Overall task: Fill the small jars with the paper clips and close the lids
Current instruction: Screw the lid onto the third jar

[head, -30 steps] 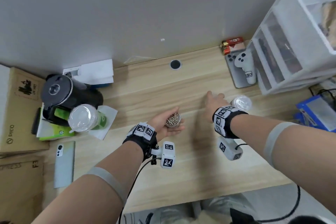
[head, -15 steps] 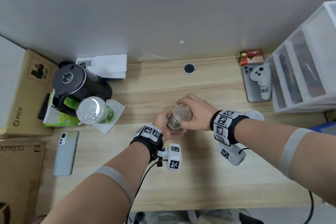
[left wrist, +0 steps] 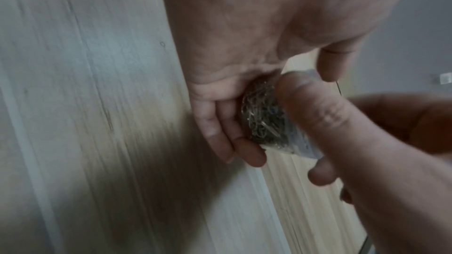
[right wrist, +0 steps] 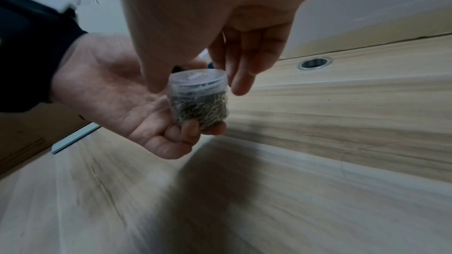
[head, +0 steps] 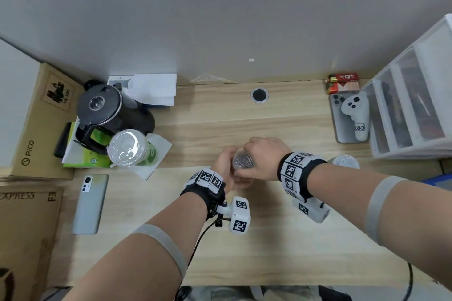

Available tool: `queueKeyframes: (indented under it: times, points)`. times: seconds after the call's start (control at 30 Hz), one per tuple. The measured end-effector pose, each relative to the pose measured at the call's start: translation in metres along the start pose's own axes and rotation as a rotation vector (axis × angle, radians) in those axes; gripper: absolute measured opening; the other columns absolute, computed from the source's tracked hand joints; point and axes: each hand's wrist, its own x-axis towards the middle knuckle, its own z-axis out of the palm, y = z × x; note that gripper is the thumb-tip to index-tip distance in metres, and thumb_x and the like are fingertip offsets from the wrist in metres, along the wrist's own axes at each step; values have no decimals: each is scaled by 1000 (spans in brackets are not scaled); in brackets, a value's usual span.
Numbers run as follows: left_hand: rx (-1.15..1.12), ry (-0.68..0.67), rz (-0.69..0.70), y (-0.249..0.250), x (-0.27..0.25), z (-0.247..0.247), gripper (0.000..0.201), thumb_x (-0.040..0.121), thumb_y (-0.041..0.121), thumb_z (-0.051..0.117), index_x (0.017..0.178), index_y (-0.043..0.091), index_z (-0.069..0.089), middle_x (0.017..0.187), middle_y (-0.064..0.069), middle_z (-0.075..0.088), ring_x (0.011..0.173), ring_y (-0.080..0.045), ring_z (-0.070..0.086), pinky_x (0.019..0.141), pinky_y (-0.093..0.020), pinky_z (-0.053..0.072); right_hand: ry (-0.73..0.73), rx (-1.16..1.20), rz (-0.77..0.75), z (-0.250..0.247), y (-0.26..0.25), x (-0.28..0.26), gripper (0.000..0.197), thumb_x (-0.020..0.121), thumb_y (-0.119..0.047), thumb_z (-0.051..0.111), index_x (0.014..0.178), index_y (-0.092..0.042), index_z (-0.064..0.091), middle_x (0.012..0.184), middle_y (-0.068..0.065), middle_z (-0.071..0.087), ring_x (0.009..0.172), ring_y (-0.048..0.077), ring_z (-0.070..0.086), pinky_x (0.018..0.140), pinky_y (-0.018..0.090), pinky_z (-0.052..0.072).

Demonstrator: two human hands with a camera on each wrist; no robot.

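Observation:
A small clear jar [head: 242, 162] packed with metal paper clips sits upright in my left hand [head: 223, 162], above the middle of the wooden desk [head: 244, 239]. In the right wrist view the left fingers [right wrist: 186, 132] curl under and around the jar [right wrist: 199, 109]. A clear lid [right wrist: 198, 78] sits on the jar's mouth. My right hand [head: 265, 157] comes over from the right and pinches the lid between thumb and fingers [right wrist: 244, 65]. The left wrist view shows the right thumb [left wrist: 318, 113] across the jar [left wrist: 264, 123]. A second small jar [head: 343, 161] stands behind my right wrist.
A black kettle [head: 110, 110], a lidded plastic cup [head: 128, 148] and a phone [head: 90, 203] lie at the left, beside cardboard boxes [head: 36, 117]. A white drawer unit [head: 411, 105], a controller [head: 354, 115] and a red packet [head: 342, 83] stand at the right. A cable hole [head: 259, 95] is at the back.
My right hand came back from beside the second jar with the lid and set it on the jar that my left hand holds. The head view shifted slightly left.

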Motion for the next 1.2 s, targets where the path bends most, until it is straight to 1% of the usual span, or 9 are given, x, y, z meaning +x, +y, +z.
queueKeyframes:
  times: [0.07, 0.17, 0.33, 0.57, 0.7, 0.8, 1.03, 1.13, 1.2]
  points:
    - [7, -35, 3, -1, 0, -1, 44, 84, 38, 57, 117, 10, 66, 85, -14, 67, 71, -31, 65, 79, -45, 59, 22, -42, 50, 2, -1, 1, 57, 75, -75, 47, 88, -20, 52, 88, 2, 63, 81, 27, 61, 68, 34, 42]
    - [86, -101, 28, 0, -3, 0, 25, 90, 20, 55, 111, 12, 65, 84, -9, 66, 77, -25, 64, 88, -45, 57, 36, -13, 31, 4, -2, 0, 51, 74, -70, 47, 88, -21, 47, 84, 0, 64, 78, 27, 62, 66, 34, 43]
    - [203, -120, 45, 0, -1, -6, 19, 96, 22, 54, 111, 16, 65, 82, -5, 67, 75, -19, 65, 79, -37, 58, 26, 9, -18, 2, 0, -1, 51, 73, -65, 46, 95, -20, 56, 80, 1, 67, 75, 28, 62, 66, 32, 43]
    - [212, -183, 42, -7, -3, -7, 18, 95, 25, 59, 109, 16, 66, 74, -6, 63, 68, -21, 63, 80, -37, 58, -15, -76, 108, -1, -11, -4, 48, 72, -63, 48, 56, -19, 50, 57, -1, 52, 63, 26, 55, 60, 29, 39]
    - [189, -165, 31, -5, -3, -7, 27, 96, 27, 58, 120, 18, 66, 91, -7, 69, 79, -19, 67, 79, -37, 59, 22, 11, 85, 8, -8, -10, 54, 70, -72, 47, 84, -20, 53, 71, -5, 57, 68, 23, 55, 64, 31, 39]
    - [204, -174, 33, -4, -5, -5, 23, 98, 28, 57, 117, 17, 64, 90, -5, 70, 79, -16, 66, 80, -37, 57, -25, 49, -2, 11, -6, -15, 54, 71, -63, 54, 107, -23, 47, 85, -2, 65, 81, 26, 63, 73, 35, 49]
    - [248, -188, 2, -12, -4, 0, 20, 96, 26, 60, 110, 12, 64, 69, -6, 63, 67, -22, 63, 77, -37, 59, -34, -34, 123, 7, -6, -18, 58, 70, -71, 46, 76, -15, 62, 72, 3, 64, 68, 28, 56, 72, 34, 51]
    - [229, -185, 2, -14, -4, 7, 17, 98, 26, 58, 106, 13, 66, 74, -5, 67, 73, -21, 66, 82, -39, 58, 3, 18, 133, 14, -3, -23, 57, 69, -70, 47, 88, -17, 55, 80, 2, 65, 70, 27, 56, 69, 33, 48]
    - [246, -156, 11, -14, -5, 10, 16, 99, 24, 56, 105, 14, 66, 81, -4, 69, 75, -17, 67, 74, -35, 59, -28, 60, 68, 18, -3, -27, 53, 68, -67, 51, 97, -22, 46, 84, -1, 65, 78, 27, 61, 69, 35, 49]
